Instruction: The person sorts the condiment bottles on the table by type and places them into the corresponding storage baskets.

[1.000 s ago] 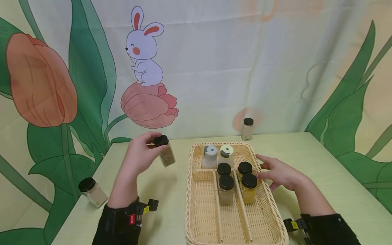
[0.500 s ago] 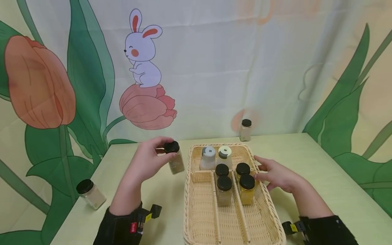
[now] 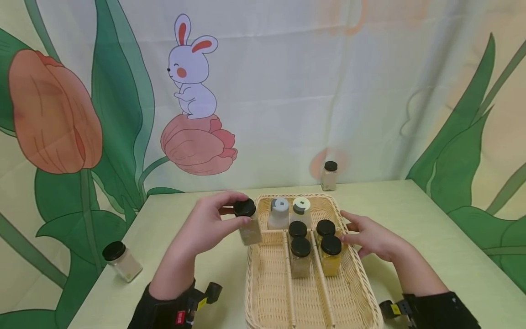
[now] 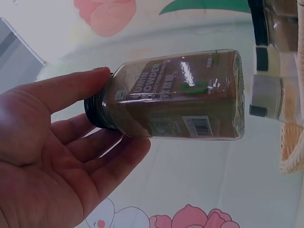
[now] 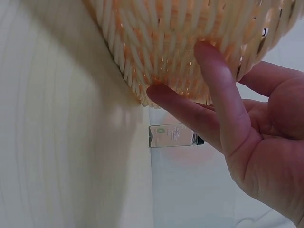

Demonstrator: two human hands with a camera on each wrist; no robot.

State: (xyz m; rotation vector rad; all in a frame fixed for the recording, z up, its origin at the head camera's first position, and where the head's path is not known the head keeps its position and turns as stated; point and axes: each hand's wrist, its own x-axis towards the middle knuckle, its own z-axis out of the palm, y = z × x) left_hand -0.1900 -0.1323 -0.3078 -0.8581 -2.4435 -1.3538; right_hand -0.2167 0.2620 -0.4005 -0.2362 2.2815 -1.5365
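My left hand [image 3: 213, 219] holds a glass spice jar [image 4: 175, 97] by its black lid and neck, raised over the left rim of a wicker basket [image 3: 269, 283]. The brown-filled jar's label reads cumin powder in the left wrist view. At the basket's right side, my right hand [image 3: 376, 235] grips the rim, with fingertips [image 5: 161, 92] against the outer wall. Two pale-capped shakers [image 3: 279, 212] stand in the back compartment. The middle section holds two black-lidded jars [image 3: 301, 262]; the right one holds two more, the nearer filled with yellow powder [image 3: 330, 262].
A black-lidded jar [image 3: 122, 261] lies tilted at the table's left edge. Another jar [image 3: 329, 177] stands at the back edge behind the basket. A printed cloth [image 3: 271, 100] with a rabbit and tulips hangs behind the table [image 3: 411, 205].
My left hand has carried the cumin jar rightward and slightly nearer, from over the table to the basket's left rim. My right hand stays at the basket.
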